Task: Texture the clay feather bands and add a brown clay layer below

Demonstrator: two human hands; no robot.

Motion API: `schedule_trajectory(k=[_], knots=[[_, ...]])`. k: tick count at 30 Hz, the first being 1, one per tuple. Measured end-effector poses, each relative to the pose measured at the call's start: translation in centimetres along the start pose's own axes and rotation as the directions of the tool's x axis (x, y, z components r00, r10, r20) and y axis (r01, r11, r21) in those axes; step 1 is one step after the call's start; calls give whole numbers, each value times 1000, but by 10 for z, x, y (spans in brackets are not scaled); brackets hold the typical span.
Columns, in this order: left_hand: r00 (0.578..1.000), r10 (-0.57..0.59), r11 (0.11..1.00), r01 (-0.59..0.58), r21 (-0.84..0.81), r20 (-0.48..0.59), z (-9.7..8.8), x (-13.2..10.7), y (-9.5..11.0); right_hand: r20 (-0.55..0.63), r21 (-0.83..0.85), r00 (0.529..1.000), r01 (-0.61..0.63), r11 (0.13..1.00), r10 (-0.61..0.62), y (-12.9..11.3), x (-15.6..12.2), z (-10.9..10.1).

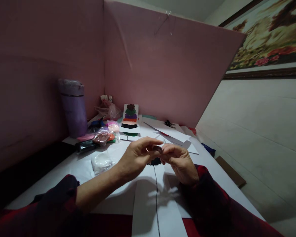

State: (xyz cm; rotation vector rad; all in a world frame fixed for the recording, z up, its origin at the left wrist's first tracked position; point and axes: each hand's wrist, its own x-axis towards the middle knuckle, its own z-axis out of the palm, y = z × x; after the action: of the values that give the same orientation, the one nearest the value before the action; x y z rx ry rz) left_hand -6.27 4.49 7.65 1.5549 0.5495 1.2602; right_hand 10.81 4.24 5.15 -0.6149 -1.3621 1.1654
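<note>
My left hand (138,154) and my right hand (179,161) meet above a white sheet (148,200) that carries a thin black line. Between the fingertips of both hands sits a small dark brown lump (158,149), pinched from each side. A dark blob (155,161) lies on the sheet just under the hands, at the top of the line. Both sleeves are dark red and black.
A purple flask (74,108) stands at the back left. Small bags of coloured clay (103,135) and a white lump in plastic (101,162) lie left of the hands. A card with stacked coloured shapes (130,118) leans on the pink partition (167,65). Loose white sheets (172,135) lie behind.
</note>
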Motion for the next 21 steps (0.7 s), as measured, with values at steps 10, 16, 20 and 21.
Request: schedule_trajectory(k=[10, 16, 20, 21], knots=[[984, 177, 977, -173, 124, -27, -4, 1, -3, -25, -120, 995, 88, 989, -92, 1, -2, -1], [982, 155, 988, -152, 33, -108, -5, 1, -2, -39, -214, 988, 138, 967, -149, -3, -5, 3], [975, 159, 987, -153, 50, -157, -5, 0, -1, -44, -354, 968, 215, 910, -245, -8, -7, 5], [966, 213, 974, -199, 105, -147, -5, -1, -2, -40, -371, 966, 224, 901, -257, -9, -8, 5]])
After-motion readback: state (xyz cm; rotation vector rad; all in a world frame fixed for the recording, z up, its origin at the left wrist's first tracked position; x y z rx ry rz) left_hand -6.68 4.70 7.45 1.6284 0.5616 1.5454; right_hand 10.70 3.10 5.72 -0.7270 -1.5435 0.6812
